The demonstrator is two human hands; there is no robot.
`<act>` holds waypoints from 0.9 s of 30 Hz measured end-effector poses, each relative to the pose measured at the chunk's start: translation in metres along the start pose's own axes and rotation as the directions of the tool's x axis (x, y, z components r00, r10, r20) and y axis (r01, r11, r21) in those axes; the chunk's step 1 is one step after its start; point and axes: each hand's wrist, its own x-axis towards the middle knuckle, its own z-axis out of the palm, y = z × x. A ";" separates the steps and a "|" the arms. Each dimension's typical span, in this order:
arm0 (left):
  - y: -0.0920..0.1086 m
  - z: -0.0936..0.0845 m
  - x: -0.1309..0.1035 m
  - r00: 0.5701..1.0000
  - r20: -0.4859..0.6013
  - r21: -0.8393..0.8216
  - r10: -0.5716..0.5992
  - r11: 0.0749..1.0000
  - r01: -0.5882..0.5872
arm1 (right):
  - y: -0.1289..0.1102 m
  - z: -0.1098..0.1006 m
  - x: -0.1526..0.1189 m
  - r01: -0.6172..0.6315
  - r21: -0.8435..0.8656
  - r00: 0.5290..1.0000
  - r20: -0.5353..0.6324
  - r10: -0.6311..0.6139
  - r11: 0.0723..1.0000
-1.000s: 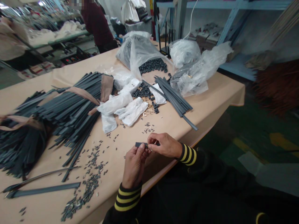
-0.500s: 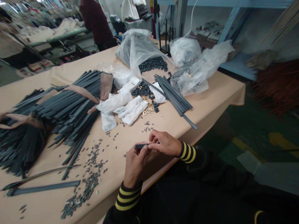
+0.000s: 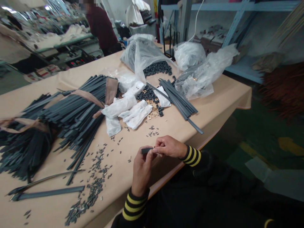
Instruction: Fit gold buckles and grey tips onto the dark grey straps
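Here over the near edge of the desk [image 3: 215, 99], the left hand [image 3: 142, 169] and right hand [image 3: 170, 146] meet on a strip [image 3: 146, 151], right hand at its right end. Out to the left, scattered bits [image 3: 86, 201] lie on the desk; beyond them, two tied bundles [image 3: 79, 103]. Straight ahead it's packets [image 3: 136, 115], then buckles [image 3: 152, 116] just to their right, loose strips [image 3: 179, 101] further right. Behind those, a sack [image 3: 140, 52] with loops [image 3: 159, 68] at its mouth, two bags [image 3: 190, 56] on its right, and shelving [image 3: 237, 23] at the back.
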 end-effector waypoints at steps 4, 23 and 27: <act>0.007 -0.004 -0.007 0.991 0.060 0.111 0.123 0.985 -0.129 | 0.007 -0.001 0.002 -0.011 -0.131 0.994 -0.107 -0.003 0.991; 0.001 -0.016 0.001 0.891 0.426 -0.215 -0.155 0.939 0.267 | 0.002 -0.005 -0.004 -0.015 -0.044 0.955 0.296 0.027 0.999; 0.003 -0.018 0.006 0.959 0.223 -0.054 -0.176 0.980 0.192 | -0.008 -0.011 -0.005 0.080 -0.158 0.943 0.333 -0.023 0.984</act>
